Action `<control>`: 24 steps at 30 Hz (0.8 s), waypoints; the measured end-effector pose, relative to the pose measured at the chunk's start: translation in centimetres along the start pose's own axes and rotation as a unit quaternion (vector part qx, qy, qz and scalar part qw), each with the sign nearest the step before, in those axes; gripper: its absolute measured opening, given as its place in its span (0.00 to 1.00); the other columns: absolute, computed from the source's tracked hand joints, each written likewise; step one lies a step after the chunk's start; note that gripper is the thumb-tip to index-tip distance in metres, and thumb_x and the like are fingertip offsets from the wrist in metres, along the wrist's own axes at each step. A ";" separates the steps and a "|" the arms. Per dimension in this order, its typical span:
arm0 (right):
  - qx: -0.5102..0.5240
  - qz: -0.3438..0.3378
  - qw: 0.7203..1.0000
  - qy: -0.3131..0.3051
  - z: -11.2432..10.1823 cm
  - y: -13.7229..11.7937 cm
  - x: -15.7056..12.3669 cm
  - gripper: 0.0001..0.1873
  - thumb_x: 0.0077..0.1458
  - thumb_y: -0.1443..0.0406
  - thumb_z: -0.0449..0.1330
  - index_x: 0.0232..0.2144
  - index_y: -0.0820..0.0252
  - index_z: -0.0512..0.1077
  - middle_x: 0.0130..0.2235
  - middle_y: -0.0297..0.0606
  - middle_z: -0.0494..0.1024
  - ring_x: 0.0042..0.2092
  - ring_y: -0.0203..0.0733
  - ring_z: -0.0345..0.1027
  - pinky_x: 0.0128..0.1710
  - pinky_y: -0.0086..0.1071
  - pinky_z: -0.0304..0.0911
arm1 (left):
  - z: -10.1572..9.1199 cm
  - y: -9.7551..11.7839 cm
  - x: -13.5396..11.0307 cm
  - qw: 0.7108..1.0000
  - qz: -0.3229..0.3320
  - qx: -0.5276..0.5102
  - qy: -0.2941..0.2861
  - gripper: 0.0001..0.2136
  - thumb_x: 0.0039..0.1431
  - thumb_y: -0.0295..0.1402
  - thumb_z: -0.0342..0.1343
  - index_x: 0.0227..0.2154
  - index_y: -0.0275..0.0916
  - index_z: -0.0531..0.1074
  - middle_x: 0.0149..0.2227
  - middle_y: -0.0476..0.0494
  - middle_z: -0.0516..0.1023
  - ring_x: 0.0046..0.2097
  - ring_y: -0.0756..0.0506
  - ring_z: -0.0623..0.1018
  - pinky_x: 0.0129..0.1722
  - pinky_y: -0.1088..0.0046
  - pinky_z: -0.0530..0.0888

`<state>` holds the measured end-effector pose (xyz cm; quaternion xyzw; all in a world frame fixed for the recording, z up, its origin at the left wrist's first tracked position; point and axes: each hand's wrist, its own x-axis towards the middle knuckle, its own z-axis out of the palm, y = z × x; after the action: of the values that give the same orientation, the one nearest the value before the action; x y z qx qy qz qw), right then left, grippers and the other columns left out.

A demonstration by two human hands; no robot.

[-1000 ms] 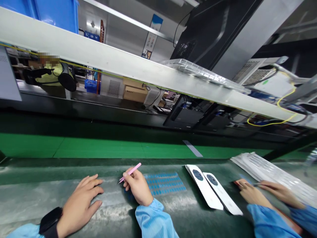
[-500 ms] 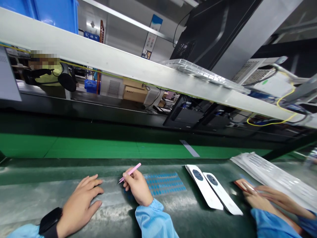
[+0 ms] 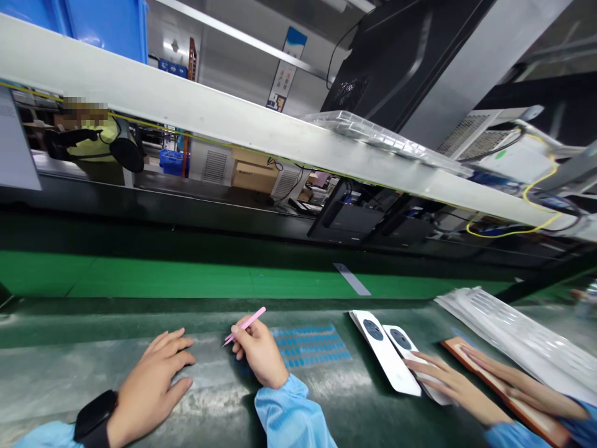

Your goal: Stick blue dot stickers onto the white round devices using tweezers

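My left hand point(image 3: 156, 379) lies flat on the dark green bench with its fingers spread and nothing in it; a black watch point(image 3: 93, 417) sits on that wrist. My right hand point(image 3: 259, 348) is closed round pink tweezers point(image 3: 245, 325), whose tip points left and down at the bench. Just right of that hand lies a clear sheet of small blue stickers point(image 3: 310, 345). Two white phone back covers point(image 3: 385, 348) with dark round camera rings lie side by side further right.
A co-worker's hand point(image 3: 443, 382) rests on the right-hand white cover, and their other hand point(image 3: 513, 382) lies on a brown board point(image 3: 508, 398). Clear plastic trays point(image 3: 517, 336) are stacked at the right. A green conveyor belt point(image 3: 186, 277) carries a small grey strip point(image 3: 352, 279). A white shelf beam point(image 3: 233, 121) runs overhead.
My own hands have stayed still. The co-worker's hand has reached left onto the right-hand white cover. The grey strip on the belt has drifted left.
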<state>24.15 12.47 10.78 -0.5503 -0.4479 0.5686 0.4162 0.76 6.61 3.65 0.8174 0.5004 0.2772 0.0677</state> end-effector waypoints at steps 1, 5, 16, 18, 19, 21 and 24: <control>0.000 0.001 1.000 0.000 0.0 0.0 0.0 0.37 0.24 0.36 0.74 0.24 0.58 0.68 0.18 0.30 0.72 0.19 0.34 0.64 0.18 0.27 0.57 | 0.0 0.0 0.0 1.000 0.002 0.004 -0.003 0.11 0.57 0.32 0.62 0.42 0.54 0.81 0.54 0.49 0.85 0.60 0.30 0.81 0.60 0.43 0.81; 0.000 0.002 1.000 0.002 -0.1 0.1 0.0 0.37 0.24 0.37 0.74 0.24 0.58 0.68 0.18 0.31 0.72 0.19 0.34 0.63 0.18 0.27 0.57 | -0.1 -0.1 -0.1 1.000 0.002 0.007 -0.010 0.11 0.58 0.33 0.62 0.42 0.54 0.81 0.55 0.49 0.85 0.61 0.31 0.81 0.61 0.44 0.80; 0.002 0.006 1.000 0.003 0.0 0.0 0.1 0.35 0.25 0.39 0.73 0.24 0.58 0.68 0.18 0.31 0.72 0.19 0.34 0.63 0.18 0.27 0.56 | -0.6 0.1 0.2 1.000 0.010 0.012 -0.010 0.11 0.58 0.33 0.61 0.42 0.55 0.81 0.54 0.50 0.86 0.60 0.30 0.81 0.59 0.42 0.82; 0.001 0.007 1.000 0.002 0.0 -0.1 0.0 0.35 0.25 0.39 0.73 0.24 0.58 0.68 0.18 0.31 0.73 0.19 0.34 0.64 0.18 0.27 0.56 | -0.8 0.2 0.2 1.000 0.015 0.016 -0.010 0.10 0.59 0.33 0.61 0.42 0.54 0.81 0.54 0.50 0.86 0.59 0.30 0.82 0.58 0.43 0.83; 0.001 0.008 1.000 0.001 0.0 -0.1 0.0 0.35 0.25 0.39 0.73 0.24 0.58 0.68 0.19 0.32 0.73 0.19 0.34 0.64 0.18 0.27 0.56 | -0.8 0.3 0.2 1.000 0.016 0.014 -0.003 0.10 0.58 0.33 0.61 0.41 0.55 0.81 0.53 0.50 0.86 0.59 0.31 0.82 0.58 0.44 0.83; -0.001 0.008 1.000 0.001 0.0 -0.1 0.0 0.35 0.25 0.39 0.73 0.24 0.58 0.68 0.18 0.32 0.73 0.19 0.34 0.64 0.18 0.27 0.56 | -0.6 0.2 0.1 1.000 0.014 0.010 0.017 0.10 0.57 0.34 0.62 0.41 0.56 0.81 0.53 0.51 0.86 0.58 0.32 0.83 0.58 0.47 0.83; -0.001 0.008 1.000 0.003 0.0 -0.2 -0.1 0.35 0.25 0.38 0.73 0.24 0.58 0.68 0.18 0.31 0.72 0.19 0.34 0.63 0.18 0.27 0.56 | -0.2 -0.1 0.0 0.999 0.015 0.006 0.031 0.10 0.57 0.35 0.61 0.40 0.57 0.80 0.52 0.52 0.86 0.58 0.32 0.83 0.58 0.48 0.84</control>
<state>24.11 12.42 10.95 -0.5564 -0.4427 0.5696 0.4122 0.61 6.61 3.79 0.8163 0.4917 0.3001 0.0430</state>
